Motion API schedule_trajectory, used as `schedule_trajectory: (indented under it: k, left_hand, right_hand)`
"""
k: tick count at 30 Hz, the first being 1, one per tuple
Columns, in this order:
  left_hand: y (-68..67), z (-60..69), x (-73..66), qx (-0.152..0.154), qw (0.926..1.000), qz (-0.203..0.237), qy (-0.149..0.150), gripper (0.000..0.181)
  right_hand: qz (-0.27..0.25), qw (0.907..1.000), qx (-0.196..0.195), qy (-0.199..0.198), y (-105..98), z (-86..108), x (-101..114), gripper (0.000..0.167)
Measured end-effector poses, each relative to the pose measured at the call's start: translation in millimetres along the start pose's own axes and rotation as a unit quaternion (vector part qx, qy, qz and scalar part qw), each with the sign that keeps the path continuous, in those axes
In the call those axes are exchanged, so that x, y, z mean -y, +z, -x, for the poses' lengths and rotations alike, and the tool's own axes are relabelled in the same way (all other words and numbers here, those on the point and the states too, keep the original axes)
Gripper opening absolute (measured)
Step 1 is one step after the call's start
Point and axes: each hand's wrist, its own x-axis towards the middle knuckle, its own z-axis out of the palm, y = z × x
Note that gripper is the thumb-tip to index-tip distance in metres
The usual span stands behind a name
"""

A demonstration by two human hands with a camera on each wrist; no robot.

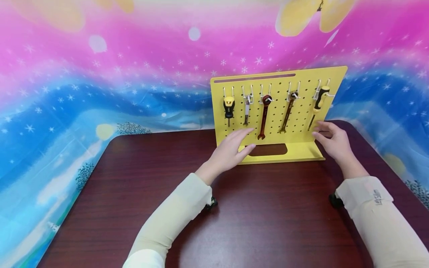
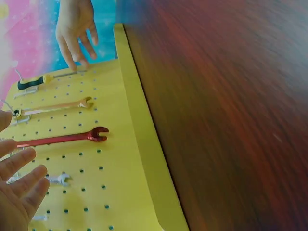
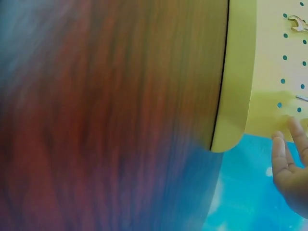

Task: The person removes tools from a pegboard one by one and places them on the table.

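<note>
The fingers (image 1: 244, 132) of the left hand (image 1: 227, 150) were extended, with the thumb apart from them and nothing held; they reached toward the lower left of a yellow pegboard (image 1: 305, 149). The right hand (image 1: 331, 139) was loosely bent, thumb and fingers apart, just beside the tip of a long screwdriver (image 1: 320, 99) near the board's right edge; whether it touched board or tip could not be told.

The long screwdriver hung at the far right of the row. Leftward came a brownish wrench (image 1: 289, 115), a red wrench (image 1: 264, 118), a small silver wrench (image 1: 247, 108) and a stubby screwdriver (image 1: 229, 107). White hooks (image 1: 330, 95) jutted forward around the tools. A patterned cloth backdrop (image 1: 151, 74) rose behind the board, limiting reach there.

The base's front lip ran along the dark tabletop (image 1: 268, 216), which spread wide to the left and between the forearms, but narrowed on the board's right side.
</note>
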Motion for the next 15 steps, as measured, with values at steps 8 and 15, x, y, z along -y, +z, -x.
schedule_trajectory:
  k: [8,15]
  left_hand:
    - [9.3,-22.2,-14.2,0.004,0.9992,0.036,0.016,0.055]
    - [19.3,-36.6,-25.9,0.009,0.9983,0.049,0.029,0.054]
  right_hand:
    - [-0.034,0.9986,-0.019,0.035,7.8,-5.9,2.4,0.051]
    - [-0.065,0.9962,-0.02,0.055,10.4,-8.0,2.1,0.048]
